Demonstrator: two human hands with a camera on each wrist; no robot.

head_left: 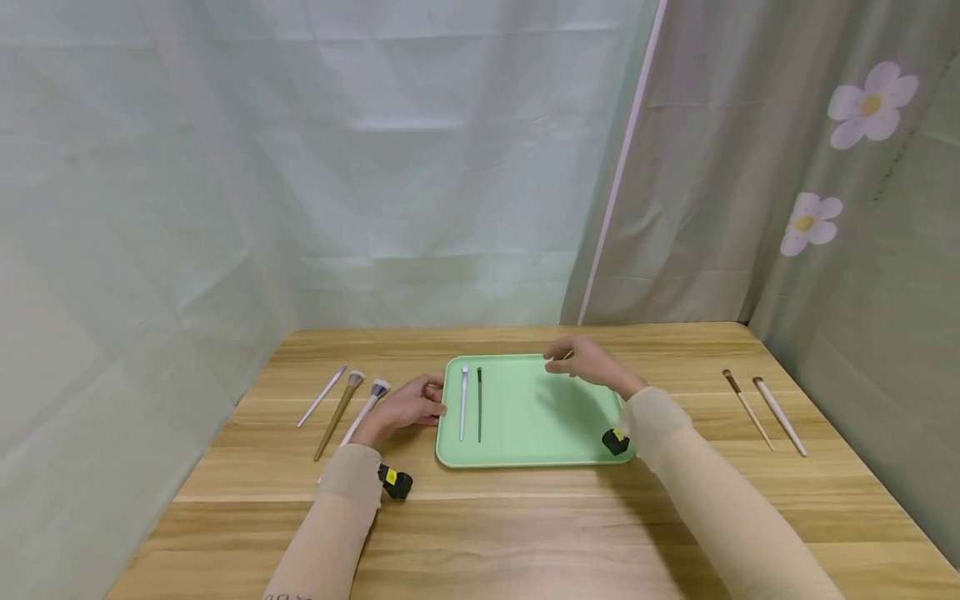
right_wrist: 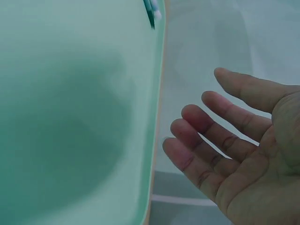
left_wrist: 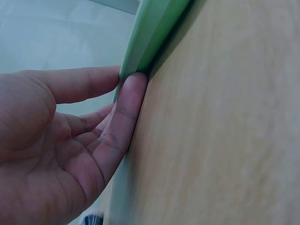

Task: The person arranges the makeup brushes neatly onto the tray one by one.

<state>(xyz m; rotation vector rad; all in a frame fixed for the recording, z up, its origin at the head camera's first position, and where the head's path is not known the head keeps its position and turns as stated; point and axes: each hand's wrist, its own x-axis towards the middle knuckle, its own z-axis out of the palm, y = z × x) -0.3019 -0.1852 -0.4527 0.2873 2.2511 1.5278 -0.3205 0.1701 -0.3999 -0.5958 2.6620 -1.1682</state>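
Observation:
A green tray (head_left: pixel 536 417) lies on the wooden table. My left hand (head_left: pixel 408 404) is at its left side, and in the left wrist view the thumb and a fingertip pinch the tray rim (left_wrist: pixel 147 42). Two makeup brushes lie side by side on the tray's left part: a pale lilac one (head_left: pixel 462 408) and a thin dark one (head_left: pixel 480 408). Over the tray's far right part hovers my right hand (head_left: pixel 588 364), holding nothing. Its fingers (right_wrist: pixel 201 145) are loosely spread in the right wrist view, and its shadow falls on the tray.
Left of the tray lie a thin lilac brush (head_left: pixel 322 396), a gold-handled brush (head_left: pixel 336 418) and a white-handled brush (head_left: pixel 363 414), the last partly hidden by my left arm. To the right are a slim brown-and-white brush (head_left: pixel 748 411) and a thicker white brush (head_left: pixel 782 419). Curtains (head_left: pixel 427 167) hang behind.

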